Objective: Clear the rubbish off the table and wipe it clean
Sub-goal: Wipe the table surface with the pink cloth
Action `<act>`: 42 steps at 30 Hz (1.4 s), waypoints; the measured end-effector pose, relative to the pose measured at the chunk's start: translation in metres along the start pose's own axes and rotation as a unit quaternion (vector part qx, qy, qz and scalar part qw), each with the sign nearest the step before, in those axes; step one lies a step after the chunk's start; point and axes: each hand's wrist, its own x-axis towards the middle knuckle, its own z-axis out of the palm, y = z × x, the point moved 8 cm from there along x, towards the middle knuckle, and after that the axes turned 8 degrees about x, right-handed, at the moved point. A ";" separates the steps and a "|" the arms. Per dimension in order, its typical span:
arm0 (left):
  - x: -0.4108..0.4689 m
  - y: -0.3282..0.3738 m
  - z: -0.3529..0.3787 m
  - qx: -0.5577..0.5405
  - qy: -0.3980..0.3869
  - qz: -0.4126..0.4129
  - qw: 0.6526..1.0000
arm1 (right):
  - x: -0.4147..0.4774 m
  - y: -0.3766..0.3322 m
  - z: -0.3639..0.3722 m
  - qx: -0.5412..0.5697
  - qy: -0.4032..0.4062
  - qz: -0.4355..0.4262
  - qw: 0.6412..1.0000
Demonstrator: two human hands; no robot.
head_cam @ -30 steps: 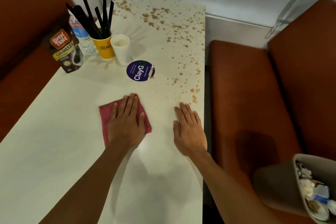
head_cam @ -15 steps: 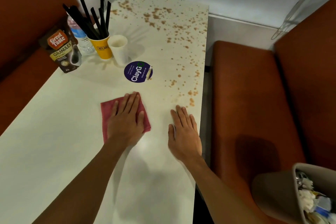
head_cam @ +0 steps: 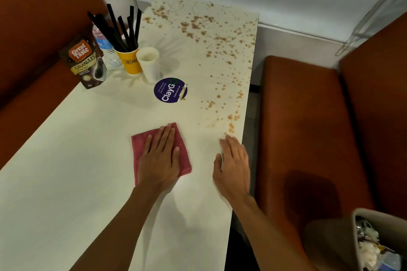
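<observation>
My left hand (head_cam: 159, 156) lies flat, fingers straight, on a folded red cloth (head_cam: 184, 152) in the middle of the white table (head_cam: 66, 171). My right hand (head_cam: 233, 165) rests flat on the table beside its right edge, a short way right of the cloth. Brown crumbs and specks (head_cam: 211, 42) are scattered over the far right half of the table, the nearest ones just beyond my right fingertips. A beige bin (head_cam: 378, 240) holding crumpled rubbish stands at the lower right, off the table.
At the far left stand a Great Taste granules pouch (head_cam: 84, 62), a water bottle (head_cam: 106, 49), a yellow cup of black straws (head_cam: 130, 59) and a white cup (head_cam: 150, 62). A round blue ClayGo sticker (head_cam: 170, 90) lies on the table. Orange bench seats (head_cam: 308, 127) flank both sides.
The view has shifted slightly. Both hands stay flat on the table; my right hand sits a little closer to the table's right edge and the crumbs.
</observation>
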 end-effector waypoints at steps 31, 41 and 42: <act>0.016 0.041 0.002 0.004 -0.013 0.095 0.995 | 0.002 0.016 0.005 0.090 0.023 0.004 0.996; 0.059 0.091 0.006 0.019 -0.015 0.028 0.999 | 0.000 0.020 0.002 0.149 0.020 0.024 0.988; 0.047 0.098 0.008 0.017 -0.019 0.041 0.999 | -0.001 0.022 0.001 0.166 0.020 0.030 0.986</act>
